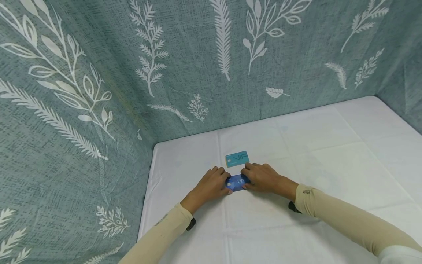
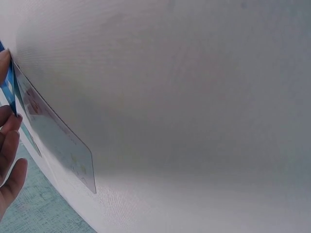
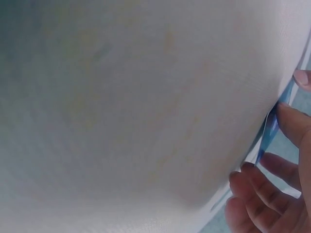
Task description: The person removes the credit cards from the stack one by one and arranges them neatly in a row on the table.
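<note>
A blue card (image 1: 235,184) printed "VIP" spans the gap between both hands. My left hand (image 1: 212,184) pinches its left end, with the thumb at the near edge and fingers at the far edge. My right hand (image 1: 263,178) grips the right end in the same way, partly covering it. Just beyond lies a teal card (image 1: 237,158) on the table, also printed "VIP", with a thin orange strip along its left edge. In the left wrist view the blue card (image 2: 9,90) appears at the left border beside a pale, card-shaped surface (image 2: 60,138). The right wrist view shows the blue card (image 3: 272,124) edge-on between fingers.
A white cloth (image 1: 296,154) with fold creases covers the table. Green-grey curtains (image 1: 191,73) with white leaf prints hang along the table's back and left side, and more fabric hangs at the right.
</note>
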Available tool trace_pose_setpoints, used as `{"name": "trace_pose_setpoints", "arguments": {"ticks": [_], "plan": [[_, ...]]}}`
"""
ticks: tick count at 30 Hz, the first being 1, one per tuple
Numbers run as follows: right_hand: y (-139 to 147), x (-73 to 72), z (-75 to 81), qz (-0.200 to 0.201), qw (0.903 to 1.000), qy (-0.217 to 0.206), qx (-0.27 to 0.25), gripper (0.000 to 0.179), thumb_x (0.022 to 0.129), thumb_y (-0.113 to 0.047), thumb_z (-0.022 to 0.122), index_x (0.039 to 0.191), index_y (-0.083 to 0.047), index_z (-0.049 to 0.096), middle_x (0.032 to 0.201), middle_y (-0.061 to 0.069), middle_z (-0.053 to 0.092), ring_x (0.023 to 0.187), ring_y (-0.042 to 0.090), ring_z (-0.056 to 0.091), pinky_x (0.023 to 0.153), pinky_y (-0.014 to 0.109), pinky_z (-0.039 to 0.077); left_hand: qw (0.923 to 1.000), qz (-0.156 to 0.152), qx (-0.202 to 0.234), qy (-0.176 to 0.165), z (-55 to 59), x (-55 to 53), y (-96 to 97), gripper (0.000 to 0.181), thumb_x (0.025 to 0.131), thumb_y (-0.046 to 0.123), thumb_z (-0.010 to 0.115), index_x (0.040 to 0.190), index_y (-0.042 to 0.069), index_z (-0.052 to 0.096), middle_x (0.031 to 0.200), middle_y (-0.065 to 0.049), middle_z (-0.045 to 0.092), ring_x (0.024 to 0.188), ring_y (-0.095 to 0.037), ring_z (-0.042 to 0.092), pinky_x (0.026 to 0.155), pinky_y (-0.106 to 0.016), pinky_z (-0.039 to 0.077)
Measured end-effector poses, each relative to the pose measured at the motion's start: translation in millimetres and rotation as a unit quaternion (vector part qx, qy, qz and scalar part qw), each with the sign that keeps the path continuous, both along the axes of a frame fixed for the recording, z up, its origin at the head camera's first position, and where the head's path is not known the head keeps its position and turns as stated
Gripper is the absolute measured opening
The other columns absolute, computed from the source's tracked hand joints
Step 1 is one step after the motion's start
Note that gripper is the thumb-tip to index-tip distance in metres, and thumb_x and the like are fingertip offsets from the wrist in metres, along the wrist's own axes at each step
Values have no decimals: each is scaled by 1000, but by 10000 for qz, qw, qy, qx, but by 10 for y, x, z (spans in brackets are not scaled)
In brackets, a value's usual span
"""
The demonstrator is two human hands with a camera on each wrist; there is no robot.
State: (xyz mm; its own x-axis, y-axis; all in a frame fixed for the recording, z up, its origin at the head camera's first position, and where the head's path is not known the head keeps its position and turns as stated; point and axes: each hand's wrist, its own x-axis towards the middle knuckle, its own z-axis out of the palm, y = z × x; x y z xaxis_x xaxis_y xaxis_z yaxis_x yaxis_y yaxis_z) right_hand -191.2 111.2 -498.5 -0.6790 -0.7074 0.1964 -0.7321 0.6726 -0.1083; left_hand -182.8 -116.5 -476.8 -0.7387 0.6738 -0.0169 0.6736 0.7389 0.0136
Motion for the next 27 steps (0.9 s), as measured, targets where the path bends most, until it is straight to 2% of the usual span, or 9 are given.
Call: {"name": "trace_pose_setpoints", "arguments": {"ticks": [17, 27], "plan": [[-4, 2, -7, -24, 10000, 64, 41, 46, 80, -46, 71, 106, -9, 65, 94, 5, 57, 69, 11, 55, 50, 23, 45, 9999, -1, 60, -109, 3, -11, -4, 51, 81, 47, 71, 116, 10, 63, 103, -2, 59, 87, -14, 49, 74, -30, 44], [-17, -4, -4, -43, 9998, 70, 175, 46, 81, -48, 70, 105, -9, 66, 96, 6, 57, 70, 12, 55, 49, 23, 44, 9992, 122, 12, -384, -22, -27, 1, 51, 82, 46, 70, 118, 10, 62, 106, -2, 59, 90, -14, 49, 78, -31, 45]]}}
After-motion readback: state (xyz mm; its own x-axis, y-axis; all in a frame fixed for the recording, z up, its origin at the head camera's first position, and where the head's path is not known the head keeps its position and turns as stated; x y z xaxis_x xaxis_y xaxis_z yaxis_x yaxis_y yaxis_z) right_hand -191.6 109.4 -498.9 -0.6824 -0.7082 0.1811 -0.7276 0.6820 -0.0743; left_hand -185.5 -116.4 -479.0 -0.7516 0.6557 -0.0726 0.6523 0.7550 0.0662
